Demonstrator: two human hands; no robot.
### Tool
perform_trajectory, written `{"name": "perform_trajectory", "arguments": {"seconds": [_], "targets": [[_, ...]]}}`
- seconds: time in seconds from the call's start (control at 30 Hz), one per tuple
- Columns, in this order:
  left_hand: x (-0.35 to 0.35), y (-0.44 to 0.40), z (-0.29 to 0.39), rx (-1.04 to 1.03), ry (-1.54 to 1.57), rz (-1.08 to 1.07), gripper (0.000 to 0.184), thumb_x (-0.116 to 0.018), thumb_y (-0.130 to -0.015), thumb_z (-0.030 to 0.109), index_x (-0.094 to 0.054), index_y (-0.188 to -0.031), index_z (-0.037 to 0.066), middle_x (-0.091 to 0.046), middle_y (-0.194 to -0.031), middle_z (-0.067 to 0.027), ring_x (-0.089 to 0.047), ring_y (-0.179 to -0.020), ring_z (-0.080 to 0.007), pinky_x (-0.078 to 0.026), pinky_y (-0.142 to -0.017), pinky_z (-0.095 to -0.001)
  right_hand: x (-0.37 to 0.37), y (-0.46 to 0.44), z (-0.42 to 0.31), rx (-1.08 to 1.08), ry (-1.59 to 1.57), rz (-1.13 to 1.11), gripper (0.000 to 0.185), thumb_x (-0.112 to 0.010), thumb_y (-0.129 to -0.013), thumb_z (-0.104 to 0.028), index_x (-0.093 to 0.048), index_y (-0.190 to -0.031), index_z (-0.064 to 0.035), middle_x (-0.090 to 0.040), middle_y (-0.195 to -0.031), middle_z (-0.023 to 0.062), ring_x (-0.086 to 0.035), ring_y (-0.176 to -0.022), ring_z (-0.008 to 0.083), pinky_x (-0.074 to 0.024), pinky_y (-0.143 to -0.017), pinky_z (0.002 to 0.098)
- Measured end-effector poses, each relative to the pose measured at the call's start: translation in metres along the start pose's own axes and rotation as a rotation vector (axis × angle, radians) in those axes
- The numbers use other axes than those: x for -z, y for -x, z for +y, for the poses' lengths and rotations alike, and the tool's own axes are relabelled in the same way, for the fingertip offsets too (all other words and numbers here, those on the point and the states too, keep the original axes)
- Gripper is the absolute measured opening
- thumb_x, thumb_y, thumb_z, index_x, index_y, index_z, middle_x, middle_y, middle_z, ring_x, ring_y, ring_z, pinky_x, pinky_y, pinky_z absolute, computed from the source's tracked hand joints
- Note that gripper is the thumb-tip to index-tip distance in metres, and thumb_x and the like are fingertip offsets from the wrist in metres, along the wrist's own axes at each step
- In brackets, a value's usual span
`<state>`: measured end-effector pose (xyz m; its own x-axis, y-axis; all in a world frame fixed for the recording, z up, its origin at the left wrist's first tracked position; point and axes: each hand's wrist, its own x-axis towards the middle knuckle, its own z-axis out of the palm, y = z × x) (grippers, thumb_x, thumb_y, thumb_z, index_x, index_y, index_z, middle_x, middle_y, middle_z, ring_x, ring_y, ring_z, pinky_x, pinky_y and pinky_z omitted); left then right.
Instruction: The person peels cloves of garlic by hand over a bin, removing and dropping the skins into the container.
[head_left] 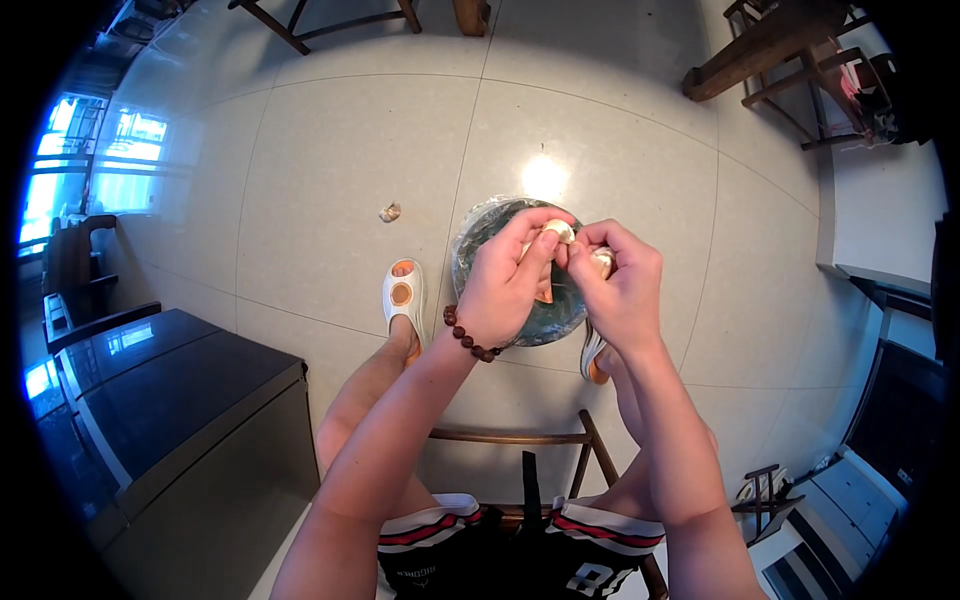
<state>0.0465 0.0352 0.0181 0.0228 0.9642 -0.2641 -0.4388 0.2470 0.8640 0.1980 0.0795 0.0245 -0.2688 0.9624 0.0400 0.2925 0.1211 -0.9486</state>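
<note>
Both my hands are close together above a round bin (462,250) lined with a clear plastic bag. Between the thumb and fingers of my left hand (505,285) is a whitish garlic clove (559,231). The fingers of my right hand (625,285) are curled around a pale garlic bulb (602,262), partly hidden by the palm. My right fingertips meet the clove at its side. A dark bead bracelet (466,338) circles my left wrist. Much of the bin's inside is covered by my hands.
A small whitish-brown piece (390,211) lies on the tiled floor (350,150), left of the bin. My white shoes (402,290) stand on either side of it. A dark glossy cabinet (190,400) is at left. Wooden furniture legs (740,75) stand at upper right.
</note>
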Motion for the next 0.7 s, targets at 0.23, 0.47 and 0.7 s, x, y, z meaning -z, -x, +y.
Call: {"name": "perform_trajectory", "arguments": {"seconds": [0.23, 0.47, 0.7], "targets": [[0.005, -0.003, 0.004, 0.039, 0.186, -0.096, 0.029, -0.043, -0.109, 0.016, -0.055, -0.130, 0.000, -0.056, -0.086, -0.0009, -0.035, -0.060, -0.0013, -0.032, -0.054, -0.0188, 0.005, -0.001, -0.013, -0.128, -0.201, -0.040, 0.010, -0.069, -0.089, -0.008, -0.066, -0.087, 0.0017, -0.066, -0.076, 0.0011, -0.058, -0.071, 0.0055, -0.0478, -0.063, 0.0232], [0.006, -0.003, 0.008, 0.130, 0.339, -0.066, 0.028, -0.046, -0.108, 0.015, -0.055, -0.129, -0.001, -0.058, -0.090, -0.0021, -0.035, -0.060, -0.0023, -0.033, -0.054, -0.0185, 0.009, -0.002, -0.016, -0.134, -0.243, -0.109, 0.010, -0.069, -0.090, -0.008, -0.067, -0.087, 0.0009, -0.066, -0.078, 0.0000, -0.057, -0.072, 0.0047, -0.0472, -0.063, 0.0225], [0.012, -0.004, 0.011, 0.153, 0.384, -0.132, 0.024, -0.049, -0.107, 0.014, -0.057, -0.125, 0.000, -0.058, -0.087, -0.0016, -0.033, -0.061, -0.0024, -0.032, -0.053, -0.0189, 0.014, -0.007, -0.005, -0.232, -0.353, -0.054, 0.010, -0.069, -0.091, -0.007, -0.067, -0.087, 0.0018, -0.065, -0.079, -0.0014, -0.056, -0.071, 0.0039, -0.0454, -0.063, 0.0217]]}}
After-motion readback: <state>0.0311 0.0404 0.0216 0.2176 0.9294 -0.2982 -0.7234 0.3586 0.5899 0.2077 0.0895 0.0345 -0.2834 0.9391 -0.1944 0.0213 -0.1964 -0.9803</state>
